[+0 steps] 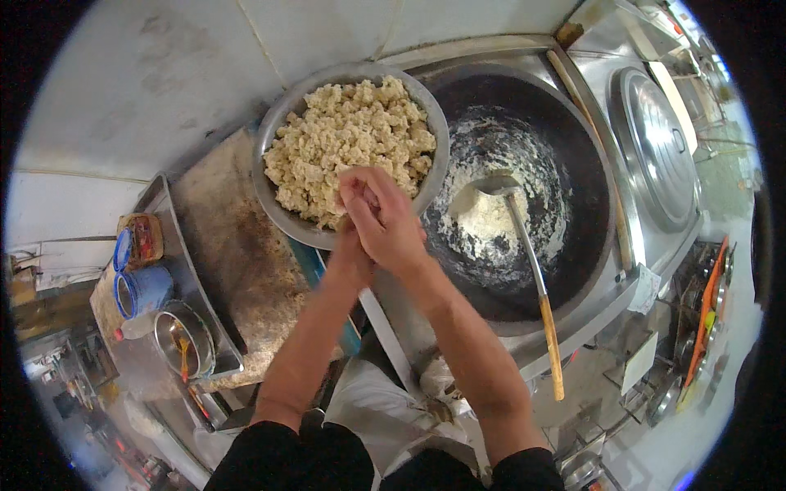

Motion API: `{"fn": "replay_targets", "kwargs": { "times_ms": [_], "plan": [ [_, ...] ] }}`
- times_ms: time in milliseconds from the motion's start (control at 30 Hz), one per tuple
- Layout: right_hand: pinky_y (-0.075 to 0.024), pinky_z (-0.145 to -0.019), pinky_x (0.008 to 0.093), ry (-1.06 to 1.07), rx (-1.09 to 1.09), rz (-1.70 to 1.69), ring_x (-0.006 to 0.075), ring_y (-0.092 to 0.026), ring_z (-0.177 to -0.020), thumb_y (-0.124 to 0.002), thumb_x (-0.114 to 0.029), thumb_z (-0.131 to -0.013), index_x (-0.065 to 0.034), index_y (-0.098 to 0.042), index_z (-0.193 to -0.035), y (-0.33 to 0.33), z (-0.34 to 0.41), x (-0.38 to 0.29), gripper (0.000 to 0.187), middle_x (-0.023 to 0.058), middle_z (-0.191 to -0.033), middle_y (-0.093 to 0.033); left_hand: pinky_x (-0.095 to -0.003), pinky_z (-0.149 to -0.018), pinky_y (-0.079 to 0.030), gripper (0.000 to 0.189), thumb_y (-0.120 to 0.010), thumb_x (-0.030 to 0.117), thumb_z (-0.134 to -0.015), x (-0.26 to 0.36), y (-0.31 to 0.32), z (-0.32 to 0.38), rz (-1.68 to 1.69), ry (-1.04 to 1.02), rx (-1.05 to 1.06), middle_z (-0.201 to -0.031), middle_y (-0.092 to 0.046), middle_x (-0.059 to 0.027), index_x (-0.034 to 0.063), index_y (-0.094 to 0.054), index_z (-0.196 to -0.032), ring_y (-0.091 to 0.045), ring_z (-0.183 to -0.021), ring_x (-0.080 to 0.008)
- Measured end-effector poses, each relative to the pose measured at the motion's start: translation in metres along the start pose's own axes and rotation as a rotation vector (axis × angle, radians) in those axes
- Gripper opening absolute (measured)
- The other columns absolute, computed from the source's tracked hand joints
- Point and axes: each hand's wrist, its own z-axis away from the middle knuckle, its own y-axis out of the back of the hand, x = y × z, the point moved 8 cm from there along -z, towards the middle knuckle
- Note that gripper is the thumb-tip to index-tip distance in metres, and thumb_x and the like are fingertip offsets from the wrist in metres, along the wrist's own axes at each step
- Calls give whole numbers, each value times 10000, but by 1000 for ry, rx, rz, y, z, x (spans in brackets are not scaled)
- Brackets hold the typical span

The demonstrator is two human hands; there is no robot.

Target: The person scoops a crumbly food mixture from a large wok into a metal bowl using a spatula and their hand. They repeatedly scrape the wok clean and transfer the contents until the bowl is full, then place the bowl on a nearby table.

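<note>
My right hand [390, 218] and my left hand [355, 248] are pressed together over the near rim of a metal bowl [279, 224]. The right hand lies across the left and hides most of it. Its fingers are curled, and what they may enclose is out of sight. Pale, crumbly clumps of dough-like food [350, 138] heap the bowl. To the right sits a large dark wok [583, 202], streaked with white, with a pale powdery mass [485, 218] at its bottom. A wok spatula [525, 236] rests in it, its wooden handle crossing the near rim.
Left of the bowl is a stained board [239, 245]. A metal tray there holds a blue tub [144, 291], a plastic bottle [138, 325] and a steel pot [184, 340] with an orange utensil. A lidded steel vessel [657, 147] stands beyond the wok; a wall rises behind.
</note>
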Motion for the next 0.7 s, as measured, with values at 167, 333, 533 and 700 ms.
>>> {"fn": "replay_targets", "kwargs": {
  "times_ms": [167,333,533,700],
  "plan": [
    [-484,-896,428,-289,535,499,332,-604,-1031,-666,-122,-884,-16,-541,-1275,118,23,71,424,206,-1096,-615,-371,-984,-477,373,-590,289,-991,166,95,-57,-1316,-772,393,-1261,-646,-149,68,-608,-1290,-613,-1163,-242],
    [-550,-735,329,-879,439,-541,197,-619,-850,-649,-163,-932,25,-569,-1194,50,62,161,333,96,-1006,-619,-393,-1047,-424,517,-589,333,-975,269,294,-163,-1537,-507,643,-1389,-541,-194,39,-500,-1391,-518,-1286,-281],
    [-525,-786,505,-676,516,256,443,-647,-911,-598,-127,-846,4,-580,-1089,74,62,189,277,255,-957,-666,-396,-1024,-438,539,-576,363,-978,211,301,-232,-1711,-406,422,-1376,-546,-189,19,-498,-1385,-531,-1255,-281],
    [-486,-791,564,-689,545,142,525,-609,-934,-563,-70,-832,48,-399,-1248,60,96,190,462,349,-939,-628,-398,-1004,-449,560,-566,388,-981,174,256,-230,-1692,-444,375,-1365,-550,-184,1,-496,-1380,-542,-1229,-282]
  ]
}}
